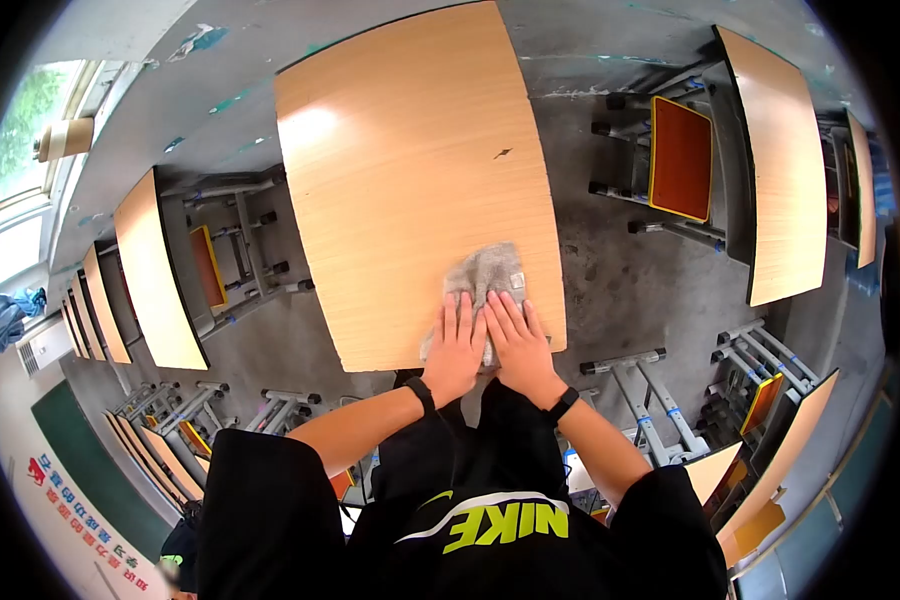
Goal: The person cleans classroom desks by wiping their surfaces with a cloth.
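A grey cloth (485,268) lies bunched on the near edge of a light wooden desktop (410,170). Both hands press flat on it, side by side, with the thumbs close together. My left hand (457,345) has its fingers stretched out over the cloth's left part. My right hand (518,340) rests on the right part, fingers also stretched. Part of the cloth shows beyond the fingertips, with a small pale label at its right. The desktop has a small dark mark (503,154) toward its right side.
More desks stand to the left (155,270) and right (785,170). An orange-brown chair seat (681,158) is right of the desk. Metal desk legs (650,400) are at the lower right. A window (30,130) is at the upper left, above a green board (95,460).
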Motion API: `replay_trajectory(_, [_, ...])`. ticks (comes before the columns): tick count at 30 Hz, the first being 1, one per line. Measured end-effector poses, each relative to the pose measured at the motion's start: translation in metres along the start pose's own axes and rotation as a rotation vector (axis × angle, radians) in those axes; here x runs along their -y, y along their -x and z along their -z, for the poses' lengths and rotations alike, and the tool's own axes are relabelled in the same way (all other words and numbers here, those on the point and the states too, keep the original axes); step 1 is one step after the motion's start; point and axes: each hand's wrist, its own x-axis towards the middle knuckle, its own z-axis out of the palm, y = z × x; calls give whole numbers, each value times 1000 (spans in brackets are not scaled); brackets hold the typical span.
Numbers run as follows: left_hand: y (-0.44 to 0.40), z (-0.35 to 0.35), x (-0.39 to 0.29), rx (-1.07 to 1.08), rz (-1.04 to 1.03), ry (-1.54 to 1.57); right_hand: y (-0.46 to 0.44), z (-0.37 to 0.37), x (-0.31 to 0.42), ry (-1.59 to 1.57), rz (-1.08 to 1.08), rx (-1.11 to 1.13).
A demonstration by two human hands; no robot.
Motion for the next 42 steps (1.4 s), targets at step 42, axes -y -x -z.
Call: replay_trajectory(42, [-177,80,53,-91,-89,4,-121,70,-89,29,-94,-198])
